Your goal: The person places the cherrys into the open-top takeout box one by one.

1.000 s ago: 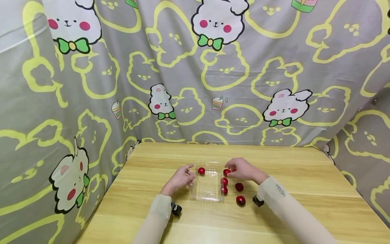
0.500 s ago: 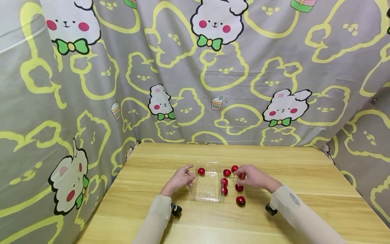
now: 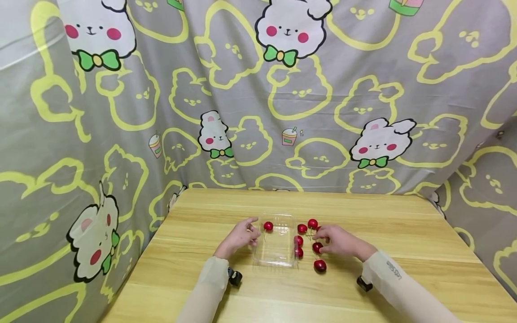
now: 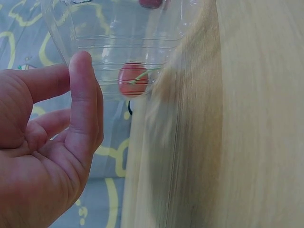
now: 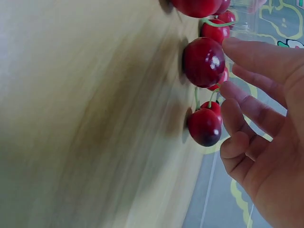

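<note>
A clear plastic box (image 3: pixel 278 249) stands on the table with one red cherry (image 3: pixel 268 226) in its far left part. My left hand (image 3: pixel 240 234) is at its left side; in the left wrist view the fingertips are right at the clear wall (image 4: pixel 114 47). To the right of the box lie several cherries, some with green stems. My right hand (image 3: pixel 343 242) is beside them, its thumb and fingers spread. In the right wrist view the thumb tip is right at a dark cherry (image 5: pixel 204 62), and the other fingers are loosely bent near another dark cherry (image 5: pixel 205 127).
Two cherries (image 3: pixel 299 246) lie close along the box's right side. Another cherry (image 3: pixel 320 266) lies closer to me, and one cherry (image 3: pixel 313 223) lies farther back. The wooden table (image 3: pixel 383 215) ends at a grey patterned cloth (image 3: pixel 242 175).
My right hand has moved from beside the box's far right corner to the right and toward me, uncovering cherries at the back. My left hand has stayed beside the box.
</note>
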The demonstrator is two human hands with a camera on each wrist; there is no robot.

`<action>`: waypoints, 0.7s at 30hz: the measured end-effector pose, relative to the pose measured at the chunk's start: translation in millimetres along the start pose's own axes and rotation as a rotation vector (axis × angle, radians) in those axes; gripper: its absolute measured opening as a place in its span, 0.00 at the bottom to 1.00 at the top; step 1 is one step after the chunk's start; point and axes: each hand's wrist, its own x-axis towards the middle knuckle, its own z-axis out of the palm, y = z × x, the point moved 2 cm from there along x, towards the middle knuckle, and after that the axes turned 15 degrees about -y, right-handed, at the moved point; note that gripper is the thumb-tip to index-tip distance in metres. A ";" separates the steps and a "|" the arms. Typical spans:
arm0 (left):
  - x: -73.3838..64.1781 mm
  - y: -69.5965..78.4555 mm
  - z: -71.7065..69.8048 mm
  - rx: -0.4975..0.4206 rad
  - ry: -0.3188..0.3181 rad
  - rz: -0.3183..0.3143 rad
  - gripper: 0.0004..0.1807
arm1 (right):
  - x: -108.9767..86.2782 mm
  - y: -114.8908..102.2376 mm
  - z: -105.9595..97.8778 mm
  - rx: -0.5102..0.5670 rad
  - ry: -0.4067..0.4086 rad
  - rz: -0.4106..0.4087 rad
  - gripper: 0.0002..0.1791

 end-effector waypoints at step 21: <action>1.8 -0.5 -1.6 -0.009 0.013 -0.009 0.34 | 0.9 9.0 9.5 0.031 -0.030 0.008 0.16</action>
